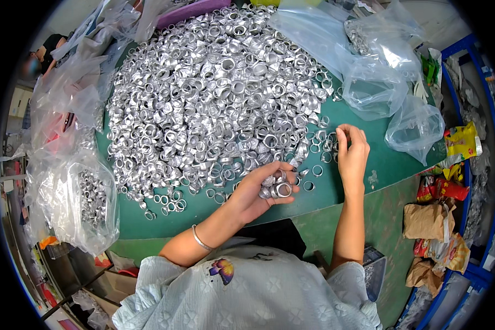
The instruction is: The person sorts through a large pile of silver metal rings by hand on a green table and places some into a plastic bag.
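Note:
A wide heap of silver-coloured metal rings (203, 104) covers much of the green tabletop (385, 143). At its near edge my left hand (253, 195) is turned palm up, with the fingers curled round several rings (281, 190). My right hand (353, 157) is at the heap's right side, its thumb and fingers bent together beside a small cluster of loose rings (325, 147). Whether a ring is between those fingertips is hidden. Between my two hands a few single rings (317, 170) lie flat on the green surface.
Clear plastic bags, one with rings inside (93, 192), line the left side. More clear bags (415, 129) lie at the right. A purple tray (192, 12) stands at the back. Blue shelving (467, 220) with packets rises on the right. Another person (45, 55) is far left.

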The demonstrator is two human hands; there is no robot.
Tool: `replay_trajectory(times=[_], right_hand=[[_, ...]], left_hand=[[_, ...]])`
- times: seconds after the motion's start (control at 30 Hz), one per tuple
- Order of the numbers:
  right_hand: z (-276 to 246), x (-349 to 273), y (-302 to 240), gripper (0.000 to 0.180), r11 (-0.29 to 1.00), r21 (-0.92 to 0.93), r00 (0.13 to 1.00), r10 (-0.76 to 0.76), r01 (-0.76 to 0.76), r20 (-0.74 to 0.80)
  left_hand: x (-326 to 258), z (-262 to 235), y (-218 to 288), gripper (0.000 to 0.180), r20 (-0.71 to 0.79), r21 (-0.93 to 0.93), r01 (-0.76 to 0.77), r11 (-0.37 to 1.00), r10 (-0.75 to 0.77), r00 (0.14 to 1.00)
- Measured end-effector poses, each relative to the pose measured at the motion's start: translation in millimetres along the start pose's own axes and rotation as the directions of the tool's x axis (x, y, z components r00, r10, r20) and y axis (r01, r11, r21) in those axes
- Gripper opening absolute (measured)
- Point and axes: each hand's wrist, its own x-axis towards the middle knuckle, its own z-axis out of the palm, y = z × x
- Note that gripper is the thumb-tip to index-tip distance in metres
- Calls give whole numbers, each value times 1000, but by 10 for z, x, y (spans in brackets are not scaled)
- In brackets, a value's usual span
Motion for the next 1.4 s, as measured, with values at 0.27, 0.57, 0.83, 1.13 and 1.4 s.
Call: replay_trajectory(times=[0.27, 0.57, 0.83, 1.13, 1.4], right_hand=[[101, 15, 3, 10, 984, -85, 979, -143, 157, 144], [9, 10, -17, 6, 988, -58, 988, -137, 142, 74], [-76, -204, -317, 5, 982, 191, 994, -35, 14, 106], [144, 6, -174, 7, 898, -370, 957, -150, 236, 248], [-206, 928, 195, 20, 941, -256, 938, 132, -220, -319]], left_hand=[[33, 83, 0, 34, 9, 35, 9, 999, -10, 1000], [46, 167, 1, 42, -33, 161, 56, 985, -51, 998], [17, 150, 20, 41, -3, 246, 86, 965, -88, 996], [-110, 145, -16, 26, -149, 314, -55, 948, 106, 983], [-115, -12, 78, 26, -130, 187, -70, 980, 96, 987]])
